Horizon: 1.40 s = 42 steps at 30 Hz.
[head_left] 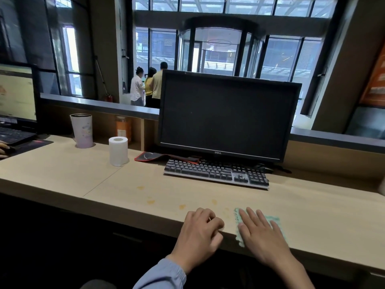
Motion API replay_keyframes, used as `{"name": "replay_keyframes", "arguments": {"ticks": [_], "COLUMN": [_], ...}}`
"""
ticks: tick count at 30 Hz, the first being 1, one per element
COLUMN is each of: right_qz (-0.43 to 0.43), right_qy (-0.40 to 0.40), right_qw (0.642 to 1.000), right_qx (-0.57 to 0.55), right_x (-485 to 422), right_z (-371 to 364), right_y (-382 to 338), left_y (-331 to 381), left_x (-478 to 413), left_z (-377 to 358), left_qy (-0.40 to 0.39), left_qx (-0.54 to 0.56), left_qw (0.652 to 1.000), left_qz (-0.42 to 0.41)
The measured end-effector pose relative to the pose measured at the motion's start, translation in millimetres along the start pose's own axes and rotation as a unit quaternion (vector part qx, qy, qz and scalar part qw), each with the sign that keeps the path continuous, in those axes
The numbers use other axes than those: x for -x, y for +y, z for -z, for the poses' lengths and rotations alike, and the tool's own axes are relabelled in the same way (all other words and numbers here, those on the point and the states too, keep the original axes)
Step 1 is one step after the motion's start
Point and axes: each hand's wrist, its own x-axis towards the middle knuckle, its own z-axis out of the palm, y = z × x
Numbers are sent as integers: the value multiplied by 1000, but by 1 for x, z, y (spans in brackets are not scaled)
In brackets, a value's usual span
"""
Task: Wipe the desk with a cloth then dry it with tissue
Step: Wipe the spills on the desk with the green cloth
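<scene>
A light wooden desk [129, 184] carries several small orange spill spots [151, 201] near its front edge. A pale green cloth [238, 221] lies flat at that edge. My right hand [260, 234] rests palm down on the cloth with the fingers spread. My left hand [200, 230] sits beside it on the desk edge, fingers curled under, holding nothing. A white tissue roll [118, 151] stands upright at the back left of the desk, well away from both hands.
A black keyboard [216, 173] and a dark monitor [227, 117] stand behind the hands. A red-edged mouse pad [150, 156] lies left of the keyboard. A pale tumbler [82, 130] and an orange jar [123, 128] stand at back left. Another person's hand [3, 148] shows at far left.
</scene>
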Motion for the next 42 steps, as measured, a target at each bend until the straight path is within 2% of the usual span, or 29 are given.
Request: {"name": "replay_keyframes", "arguments": {"ticks": [8,13,16,21,26,29,34,38,42], "right_qz": [1,11,-2,50,51,27,72,92,90], "right_qy": [24,50,73,75,100,91,71,65,69], "right_qw": [999,999,997,995,994,995,995,994,993], "right_qx": [23,1,25,31,21,23,24,-1,26], "right_x": [12,20,20,13,17,21,17,18,20], "right_z": [-9,-10,-16,-27,-27,-22,-26,-21,-19], "right_y": [-5,0,-16,-47,-18,-9,-30,-8,3], "left_y": [-1,-6,-8,-8,-12,-6,-2,-5,-7], "left_x": [10,11,12,13,17,16,15,17,19], "left_z": [-3,-5,-6,-11,-12,-14,-16,-17,-18], "left_qy": [14,13,16,29,35,48,19,17,2], "left_qx": [33,33,30,30,20,24,0,-19,-35], "left_qw": [999,999,999,999,999,998,1000,1000,999], "left_qz": [23,11,7,18,4,17,8,-12,-28]}}
